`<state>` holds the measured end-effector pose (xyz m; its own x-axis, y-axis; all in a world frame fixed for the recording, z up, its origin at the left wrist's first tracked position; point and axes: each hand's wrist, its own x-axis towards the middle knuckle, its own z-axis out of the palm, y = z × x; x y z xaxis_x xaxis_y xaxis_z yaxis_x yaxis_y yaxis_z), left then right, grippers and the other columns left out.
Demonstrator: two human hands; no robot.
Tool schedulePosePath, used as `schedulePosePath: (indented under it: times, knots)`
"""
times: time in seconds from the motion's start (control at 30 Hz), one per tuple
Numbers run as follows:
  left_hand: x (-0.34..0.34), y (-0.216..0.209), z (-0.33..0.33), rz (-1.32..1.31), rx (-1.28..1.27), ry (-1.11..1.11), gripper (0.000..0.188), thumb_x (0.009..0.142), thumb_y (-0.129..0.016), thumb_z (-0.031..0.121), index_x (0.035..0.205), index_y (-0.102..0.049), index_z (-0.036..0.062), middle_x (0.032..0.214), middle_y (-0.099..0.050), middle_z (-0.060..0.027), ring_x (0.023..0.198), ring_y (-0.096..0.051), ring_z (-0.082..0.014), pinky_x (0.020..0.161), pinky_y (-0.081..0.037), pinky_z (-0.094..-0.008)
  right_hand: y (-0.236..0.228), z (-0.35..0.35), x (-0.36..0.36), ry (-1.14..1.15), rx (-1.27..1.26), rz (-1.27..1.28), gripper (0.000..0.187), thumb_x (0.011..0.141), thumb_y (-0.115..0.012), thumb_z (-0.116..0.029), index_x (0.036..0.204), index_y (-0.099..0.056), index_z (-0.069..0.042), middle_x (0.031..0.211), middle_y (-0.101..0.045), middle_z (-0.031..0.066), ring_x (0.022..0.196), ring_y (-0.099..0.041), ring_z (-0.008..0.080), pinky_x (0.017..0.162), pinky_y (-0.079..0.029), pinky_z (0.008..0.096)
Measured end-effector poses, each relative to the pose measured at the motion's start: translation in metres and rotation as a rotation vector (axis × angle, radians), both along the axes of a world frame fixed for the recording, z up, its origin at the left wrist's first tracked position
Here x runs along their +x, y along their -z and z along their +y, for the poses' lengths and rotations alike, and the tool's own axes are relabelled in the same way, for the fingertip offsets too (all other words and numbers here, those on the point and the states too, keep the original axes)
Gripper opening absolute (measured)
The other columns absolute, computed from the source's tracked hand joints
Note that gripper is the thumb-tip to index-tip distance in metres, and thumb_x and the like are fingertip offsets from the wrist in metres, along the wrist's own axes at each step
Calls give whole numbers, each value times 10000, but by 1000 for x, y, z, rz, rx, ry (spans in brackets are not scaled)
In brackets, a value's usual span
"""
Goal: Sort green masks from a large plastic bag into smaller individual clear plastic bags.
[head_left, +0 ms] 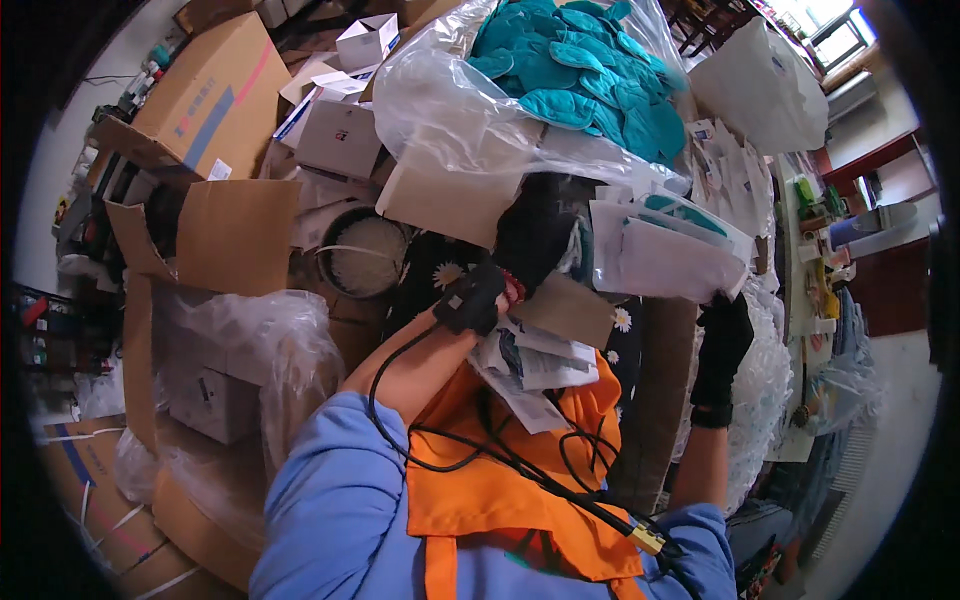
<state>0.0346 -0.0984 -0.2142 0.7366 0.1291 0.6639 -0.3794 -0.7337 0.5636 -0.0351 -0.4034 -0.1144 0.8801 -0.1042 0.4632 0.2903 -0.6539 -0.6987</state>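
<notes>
My right hand (724,345), in a black glove, pinches the lower right corner of a white paper packet (672,262). Teal fabric (685,212) shows at the upper side of this packet. My left hand (540,230), also gloved in black, is at the packet's left end, beside a small grey-blue piece (578,248). Its fingers are dark and partly hidden, so their grip is unclear. Several printed white packets (530,362) lie on my lap, below the left hand. Beyond both hands, a heap of teal padded fabric pieces (580,65) fills a clear plastic liner (430,95).
To the left stand an open carton (140,350) with plastic film and white boxes inside, and a larger brown carton (205,95). A round dark tub (362,250) holds whitish material. Bagged clear plastic (750,400) lies at right. Black cables (480,448) cross my orange apron.
</notes>
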Motion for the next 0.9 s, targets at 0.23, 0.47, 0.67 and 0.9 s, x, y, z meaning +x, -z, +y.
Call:
schedulePosePath:
  times: [0.23, 0.47, 0.67, 0.9]
  knots:
    - [-9, -84, 10, 128, -225, 408, 196, 851, -650, 214, 1016, -680, 111, 1020, -659, -117, 980, -622, -300, 861, -498, -382, 9, -5, 0, -56, -14, 62, 260, 935, -551, -84, 1167, -597, 23, 748, -621, 40, 632, -564, 111, 562, -451, 251]
    - [11, -29, -2, 101, -368, 553, 273, 891, -604, 167, 1159, -638, 126, 1125, -643, -119, 1015, -629, -281, 892, -499, -389, -6, 23, -2, -64, 101, 48, 256, 917, -579, -73, 1154, -602, 20, 727, -606, 35, 634, -566, 110, 571, -458, 254]
    - [5, -56, 2, 388, -211, 622, 295, 876, -606, 174, 1166, -638, 134, 992, -666, -108, 949, -641, -278, 806, -525, -393, -5, 18, -4, -14, 39, 62, 307, 903, -575, -54, 1206, -596, -4, 751, -619, 41, 634, -579, 120, 567, -468, 254]
    - [19, -23, -7, -42, 171, 368, 229, 895, -580, 218, 1089, -660, 126, 922, -649, -123, 858, -638, -296, 736, -529, -382, 2, 25, -1, -20, 150, 128, 180, 932, -570, -73, 1080, -628, 11, 743, -613, 38, 647, -556, 96, 584, -448, 247]
